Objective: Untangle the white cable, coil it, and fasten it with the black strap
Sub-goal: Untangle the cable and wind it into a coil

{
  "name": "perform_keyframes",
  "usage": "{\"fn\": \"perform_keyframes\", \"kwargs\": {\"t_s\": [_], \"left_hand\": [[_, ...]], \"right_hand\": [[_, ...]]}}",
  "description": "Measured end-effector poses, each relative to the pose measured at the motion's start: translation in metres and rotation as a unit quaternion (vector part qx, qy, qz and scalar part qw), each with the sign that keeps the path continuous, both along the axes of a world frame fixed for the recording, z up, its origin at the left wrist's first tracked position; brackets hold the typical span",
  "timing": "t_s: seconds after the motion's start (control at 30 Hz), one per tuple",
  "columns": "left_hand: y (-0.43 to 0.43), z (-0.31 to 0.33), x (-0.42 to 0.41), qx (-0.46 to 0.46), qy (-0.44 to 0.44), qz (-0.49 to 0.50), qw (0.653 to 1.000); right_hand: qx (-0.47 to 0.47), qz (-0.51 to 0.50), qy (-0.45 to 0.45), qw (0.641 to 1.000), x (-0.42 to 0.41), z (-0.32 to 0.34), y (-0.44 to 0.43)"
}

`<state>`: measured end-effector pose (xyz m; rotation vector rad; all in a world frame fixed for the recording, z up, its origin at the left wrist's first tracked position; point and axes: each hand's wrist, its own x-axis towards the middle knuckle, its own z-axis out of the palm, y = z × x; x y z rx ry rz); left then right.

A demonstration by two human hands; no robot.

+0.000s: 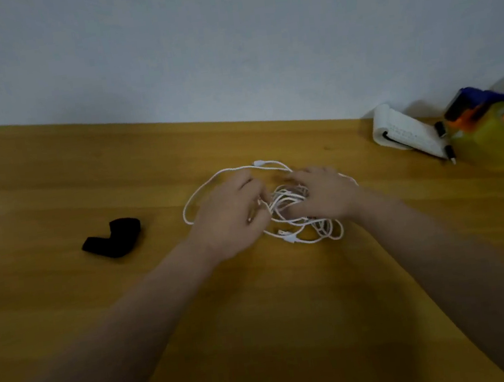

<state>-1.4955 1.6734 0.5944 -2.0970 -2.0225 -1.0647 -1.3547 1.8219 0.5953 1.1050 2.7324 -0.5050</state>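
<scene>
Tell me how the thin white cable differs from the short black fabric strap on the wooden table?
The thin white cable is long and lies in a tangled heap of loops; the short black fabric strap is broad and lies bent in one fold. The left hand and right hand are both on the cable, while the strap lies untouched, apart to its left. Both rest on the wooden table.

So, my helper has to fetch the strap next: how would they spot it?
On the wooden table, look left of the left hand at the white cable. The black strap lies there alone, folded in a bend, touched by nothing. It is the only dark thing on that side.
</scene>
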Motion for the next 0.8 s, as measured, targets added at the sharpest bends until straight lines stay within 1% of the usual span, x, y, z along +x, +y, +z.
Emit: {"fn": "perform_keyframes", "kwargs": {"t_s": [0.07,0.13,0.17,0.2,0.27,0.3,0.37,0.43,0.5,0.53,0.57,0.6,0.63,0.67,0.7,0.73,0.77,0.8], "left_hand": [[0.01,-0.01,0.004,0.012,0.057,-0.064,0.996],[0.017,-0.021,0.007,0.003,0.125,-0.094,0.988],[0.019,-0.025,0.009,-0.019,0.159,-0.091,0.983],[0.019,-0.026,0.013,-0.064,0.193,-0.082,0.976],[0.019,-0.026,0.02,-0.162,0.232,-0.051,0.958],[0.019,-0.026,0.02,-0.181,0.228,-0.031,0.956],[0.014,-0.022,0.022,-0.161,0.199,-0.022,0.966],[0.007,-0.022,0.02,-0.117,0.21,-0.016,0.971],[-0.001,-0.023,0.016,-0.071,0.205,-0.013,0.976],[-0.003,-0.02,0.018,-0.055,0.148,-0.02,0.987],[-0.007,-0.01,0.026,-0.043,0.042,-0.015,0.998],[-0.01,0.003,0.035,-0.038,-0.09,0.0,0.995],[-0.011,0.014,0.042,-0.037,-0.202,0.006,0.979],[-0.012,0.025,0.052,-0.045,-0.286,0.008,0.957],[-0.012,0.034,0.062,-0.056,-0.339,0.007,0.939],[-0.013,0.042,0.073,-0.067,-0.384,-0.007,0.921],[-0.013,0.048,0.085,-0.072,-0.431,-0.03,0.899],[-0.013,0.054,0.096,-0.072,-0.485,-0.053,0.87]], "right_hand": [[0.043,-0.004,0.053,0.998,-0.003,-0.001,0.008],[0.011,-0.022,0.124,0.992,-0.002,-0.002,0.012],[-0.013,-0.032,0.159,0.987,-0.001,-0.003,0.014],[-0.027,-0.046,0.193,0.98,0.001,-0.006,0.015],[0.008,-0.085,0.233,0.969,0.007,-0.01,0.018],[0.028,-0.105,0.235,0.966,0.011,-0.011,0.019],[0.028,-0.139,0.241,0.96,0.02,-0.009,0.019],[0.005,-0.164,0.268,0.949,0.032,0.003,0.018],[0.02,-0.182,0.292,0.939,0.047,0.016,0.021],[0.029,-0.185,0.288,0.939,0.056,0.021,0.025],[0.027,-0.184,0.278,0.942,0.066,0.026,0.027],[0.01,-0.178,0.265,0.948,0.075,0.03,0.028],[-0.014,-0.169,0.256,0.952,0.085,0.035,0.024],[-0.036,-0.145,0.264,0.953,0.094,0.038,0.018],[-0.06,-0.104,0.291,0.949,0.101,0.042,0.007],[-0.1,-0.057,0.329,0.937,0.105,0.047,-0.008],[-0.155,-0.016,0.352,0.923,0.107,0.049,-0.022],[-0.201,0.029,0.36,0.911,0.107,0.049,-0.035]]}}
